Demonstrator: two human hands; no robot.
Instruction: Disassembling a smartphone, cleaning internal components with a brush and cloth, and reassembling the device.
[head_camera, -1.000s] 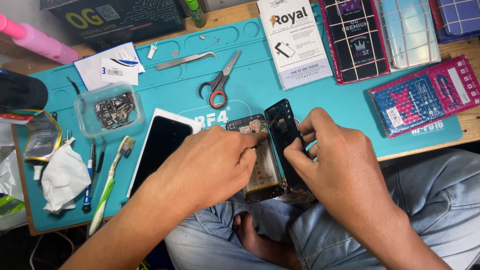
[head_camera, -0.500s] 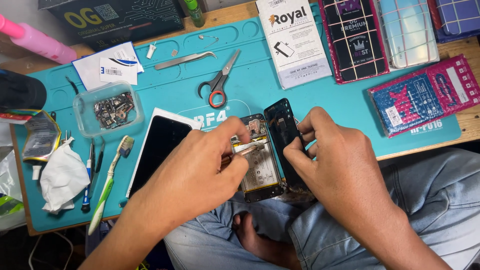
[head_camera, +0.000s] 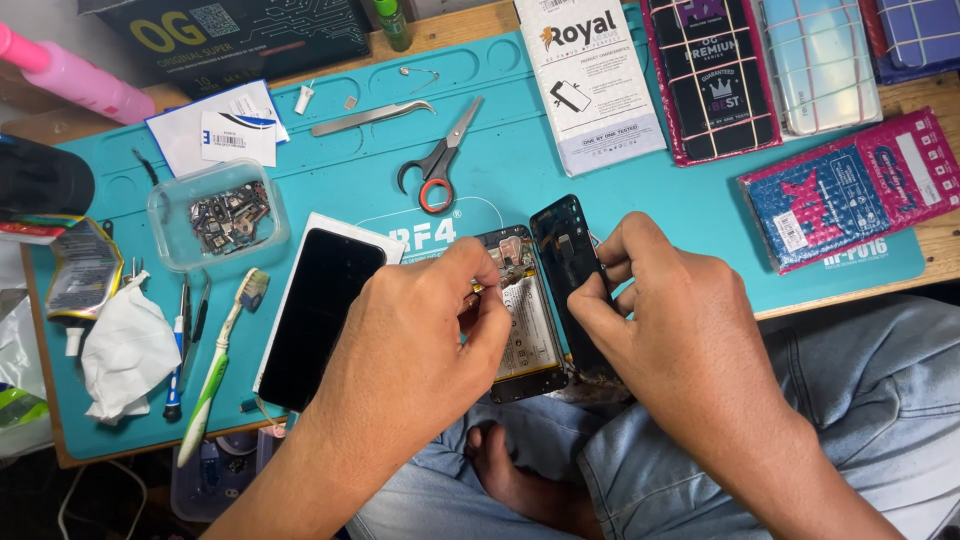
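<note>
Phone body (head_camera: 527, 330), opened, lies on the teal mat (head_camera: 700, 215); your left hand (head_camera: 420, 340) pinches something small over it, your right hand (head_camera: 670, 320) pinches the dark panel (head_camera: 568, 255).

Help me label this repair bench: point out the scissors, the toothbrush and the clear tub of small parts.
scissors (head_camera: 437, 170): head view, on the pivot above the handles.
toothbrush (head_camera: 215, 375): head view, on the green and white handle.
clear tub (head_camera: 170, 250): head view, on its front left rim.
</note>
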